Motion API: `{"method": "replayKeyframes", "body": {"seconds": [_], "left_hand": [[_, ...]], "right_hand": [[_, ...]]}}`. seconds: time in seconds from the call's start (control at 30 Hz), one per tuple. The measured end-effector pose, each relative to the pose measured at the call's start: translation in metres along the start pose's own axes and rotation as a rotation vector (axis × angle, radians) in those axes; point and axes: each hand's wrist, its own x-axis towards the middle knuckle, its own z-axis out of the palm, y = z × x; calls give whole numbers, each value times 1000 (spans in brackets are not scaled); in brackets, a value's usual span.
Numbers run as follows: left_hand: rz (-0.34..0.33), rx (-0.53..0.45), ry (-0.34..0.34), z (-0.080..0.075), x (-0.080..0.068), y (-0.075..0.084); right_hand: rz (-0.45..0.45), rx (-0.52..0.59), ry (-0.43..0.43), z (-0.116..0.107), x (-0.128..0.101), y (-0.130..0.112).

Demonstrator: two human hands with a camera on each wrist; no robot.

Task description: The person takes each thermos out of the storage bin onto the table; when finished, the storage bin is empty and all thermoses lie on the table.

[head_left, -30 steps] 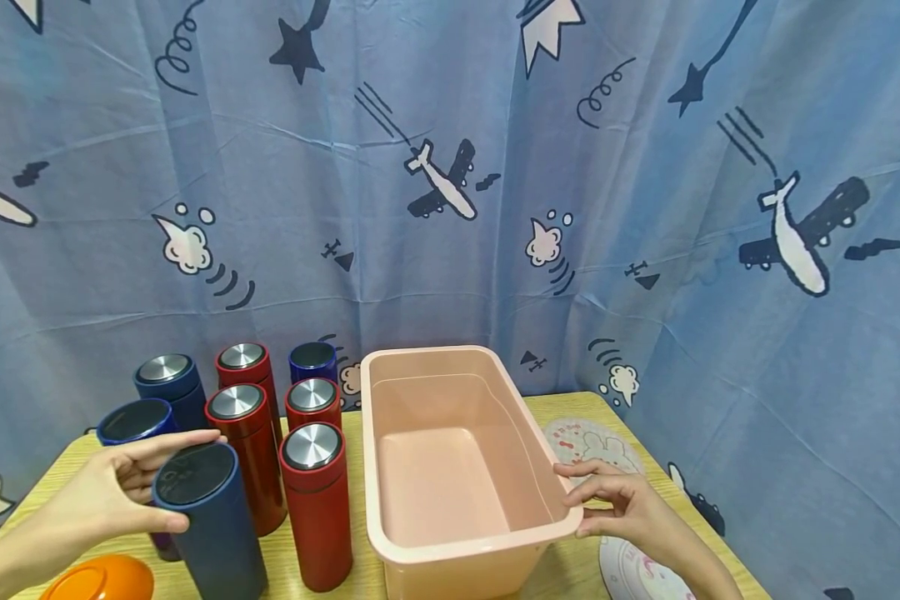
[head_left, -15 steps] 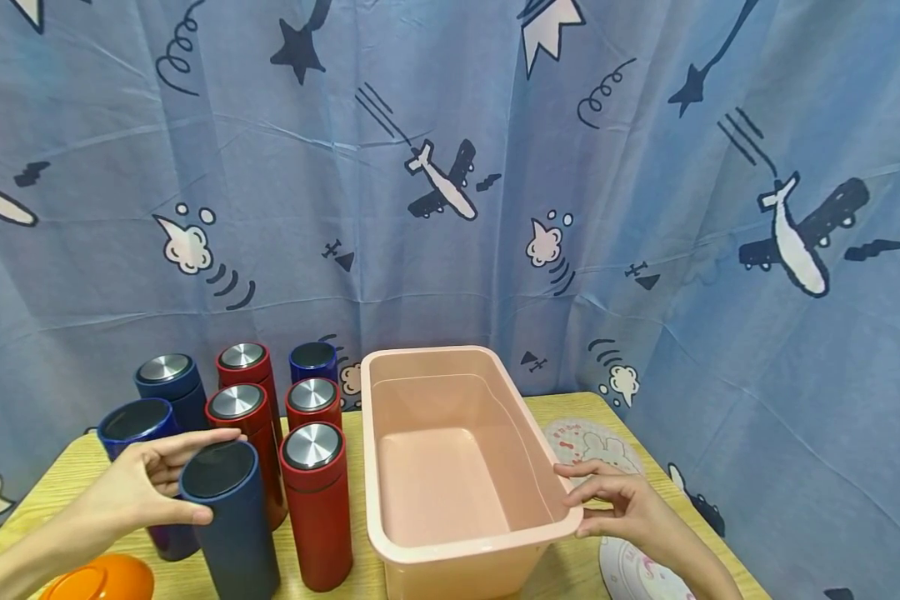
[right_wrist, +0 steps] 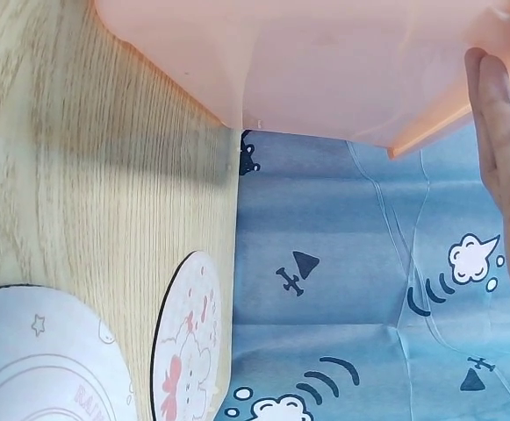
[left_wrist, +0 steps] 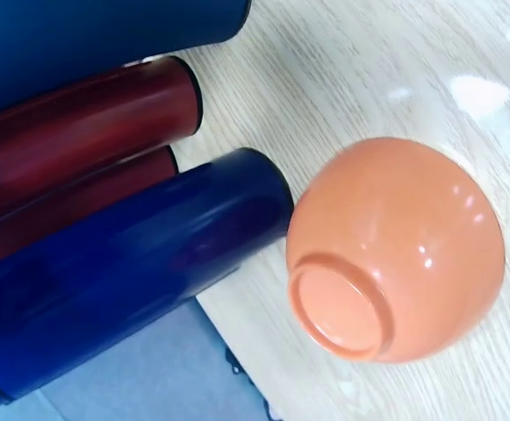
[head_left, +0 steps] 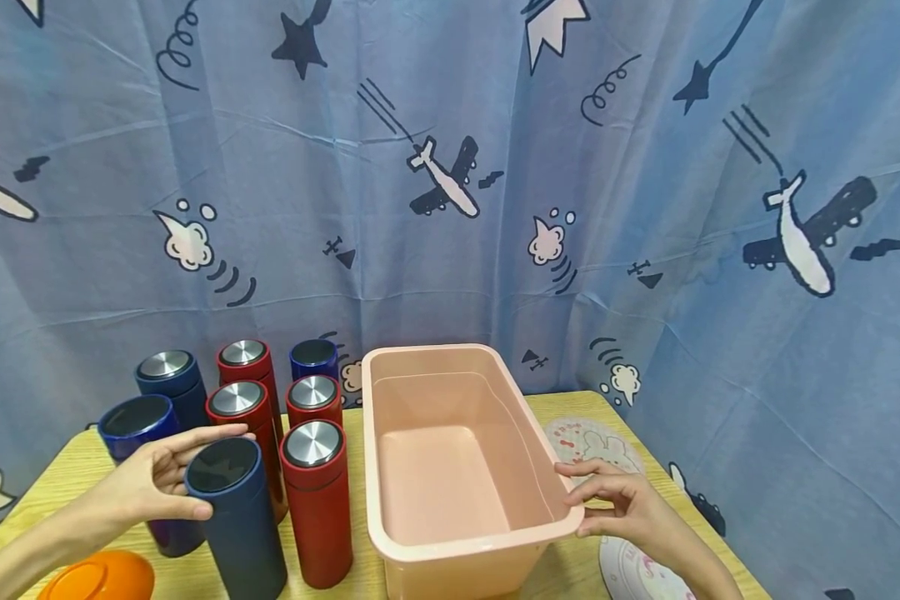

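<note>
Eight flasks stand upright on the left half of the table (head_left: 577,408): four red and four dark blue. Three of the blue ones stand at the back and left of the group; the red ones fill two middle columns. The fourth, the nearest blue flask (head_left: 237,517), has no cap, so its dark open mouth shows, and it stands just beside the nearest red flask (head_left: 317,500).

The left hand (head_left: 153,483) grasps this blue flask near its rim, thumb on the near side and fingers curved round the far side.

One pink tub (head_left: 450,467), empty, stands right of the flasks. The right hand (head_left: 622,504) holds its near right corner, thumb and fingers pinching the rim; the right wrist view shows fingers (right_wrist: 500,132) against the rim's underside.

One orange bowl (left_wrist: 395,250) lies upside down at the near left edge of the table, just beside a blue flask in the left wrist view. Two round printed plates (right_wrist: 189,342) lie right of the tub.

Compared with one second earlier, the held blue flask has shifted rightward, from well apart from the nearest red flask to close beside it, and the left hand has travelled with it. The right hand and the tub are unchanged.
</note>
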Motion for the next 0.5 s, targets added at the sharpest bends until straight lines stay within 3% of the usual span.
{"method": "replayKeyframes", "body": {"seconds": [0.17,0.4,0.5], "left_hand": [[-28,-43,-16,-5,-8,-3],[-23,-56,-18,-23,-22,-3],[-90,4,45,-29,-34,1]], "right_hand": [[23,3,-1,0,1,-1],[57,-32,7,-3,2,-5],[113,-37,-11,-6,1,-8]]}}
